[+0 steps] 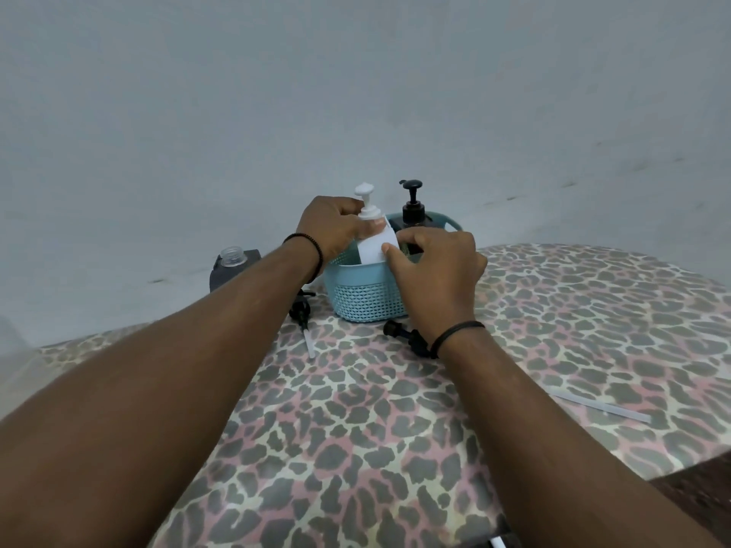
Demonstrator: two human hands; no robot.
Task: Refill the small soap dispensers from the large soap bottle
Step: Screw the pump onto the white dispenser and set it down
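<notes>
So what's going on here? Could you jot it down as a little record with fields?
surface: table with leopard-print cover
basket: light blue basket, holding two pump bottles
white bottle: tilted, gripped by left hand near the pump, right hand on its body
black pump bottle: upright in basket
open bottle: pump off, left of basket
loose pumps: on the table

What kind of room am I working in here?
Probably a home, not a workshop: a table under a leopard-print cloth against a plain painted wall, with a blue plastic basket holding pump bottles.
</notes>
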